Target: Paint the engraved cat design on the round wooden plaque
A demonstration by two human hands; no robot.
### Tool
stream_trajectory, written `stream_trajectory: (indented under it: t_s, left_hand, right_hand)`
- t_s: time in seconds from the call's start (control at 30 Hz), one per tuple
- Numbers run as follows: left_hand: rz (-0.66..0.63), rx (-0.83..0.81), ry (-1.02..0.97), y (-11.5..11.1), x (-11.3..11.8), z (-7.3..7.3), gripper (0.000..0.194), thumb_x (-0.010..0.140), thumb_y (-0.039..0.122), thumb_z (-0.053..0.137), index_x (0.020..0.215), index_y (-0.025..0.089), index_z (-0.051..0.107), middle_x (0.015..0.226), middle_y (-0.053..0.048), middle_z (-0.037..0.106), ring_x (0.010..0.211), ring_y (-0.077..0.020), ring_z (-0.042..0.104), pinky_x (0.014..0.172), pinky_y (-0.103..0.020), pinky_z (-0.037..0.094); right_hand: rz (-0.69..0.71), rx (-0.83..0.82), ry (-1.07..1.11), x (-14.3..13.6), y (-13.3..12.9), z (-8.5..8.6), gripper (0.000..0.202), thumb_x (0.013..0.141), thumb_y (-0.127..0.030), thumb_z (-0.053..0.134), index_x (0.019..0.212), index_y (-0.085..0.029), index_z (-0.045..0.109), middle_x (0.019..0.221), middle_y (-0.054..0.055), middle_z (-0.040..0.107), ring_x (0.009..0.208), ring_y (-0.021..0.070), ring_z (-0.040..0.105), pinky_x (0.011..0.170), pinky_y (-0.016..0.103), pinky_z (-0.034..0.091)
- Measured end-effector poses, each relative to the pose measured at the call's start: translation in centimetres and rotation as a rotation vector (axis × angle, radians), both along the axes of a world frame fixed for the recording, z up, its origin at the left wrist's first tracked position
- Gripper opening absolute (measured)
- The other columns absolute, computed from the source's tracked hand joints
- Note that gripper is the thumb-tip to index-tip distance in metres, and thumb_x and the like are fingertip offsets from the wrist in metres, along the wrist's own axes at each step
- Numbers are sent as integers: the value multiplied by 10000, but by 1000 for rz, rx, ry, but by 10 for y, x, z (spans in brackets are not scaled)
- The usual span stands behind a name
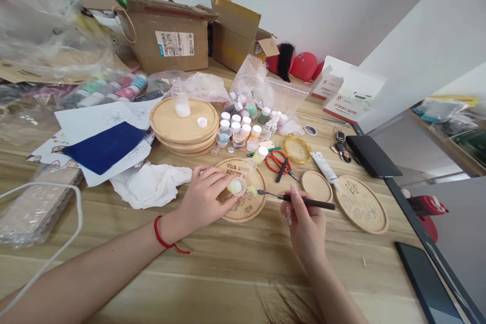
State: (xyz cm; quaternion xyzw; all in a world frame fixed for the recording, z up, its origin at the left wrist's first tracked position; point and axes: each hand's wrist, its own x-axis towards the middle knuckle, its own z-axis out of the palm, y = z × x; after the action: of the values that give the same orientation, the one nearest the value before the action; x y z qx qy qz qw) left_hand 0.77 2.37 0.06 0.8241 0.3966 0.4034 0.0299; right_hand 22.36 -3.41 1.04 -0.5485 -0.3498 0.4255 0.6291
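Note:
My left hand (pixel 208 195) is closed around a small clear cup (pixel 237 186) with pale yellow stuff inside, tilted over a round wooden plate (pixel 228 216). The plate bears dark lettering and drawn outlines, and a pale yellow patch (pixel 251 191) lies on it beside the cup. Pinched in my right hand (pixel 306 220) is a dark-handled palette knife (pixel 283 196), its metal tip close to the yellow patch; whether it touches cannot be made out. A white-capped jar (pixel 260 154) with yellow contents stands just behind the plate.
Stacked wooden plates (pixel 178 136) carry a bottle (pixel 181 105) and a white cap (pixel 202 122). Several small jars (pixel 235 129) crowd behind. Red-handled pliers (pixel 279 162), gold wire (pixel 297 149), a white tube (pixel 324 168) and another drawn plate (pixel 360 205) lie rightward. A white cloth (pixel 148 186) is left.

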Motion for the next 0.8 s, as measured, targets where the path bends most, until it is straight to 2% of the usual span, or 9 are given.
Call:
stream_trajectory:
  t_s: [0.13,0.3,0.8]
  left_hand:
    - [2,-27,0,0,0,0,223,841,345,672,1015,206,682,874,-28,738,850,-211,653,815,-391,398]
    - [2,-29,3,1,-1,0,232,842,339,666,1032,207,679,872,-29,739,853,-213,652,817,-393,395]
    - [11,-44,8,1,-1,-1,218,847,347,656,1006,202,682,881,-36,739,860,-214,651,835,-398,401]
  right_hand:
    - [-6,-33,-92,7,2,-4,289,830,-449,702,811,-163,666,495,-47,486,438,89,400,422,233,306]
    - [48,-71,-191,3,0,-3,338,825,-497,685,796,-160,668,503,-39,491,450,102,425,429,239,323]
    - [106,-75,-282,-3,1,-2,345,846,-504,653,789,-164,666,549,-36,488,477,100,421,443,231,353]
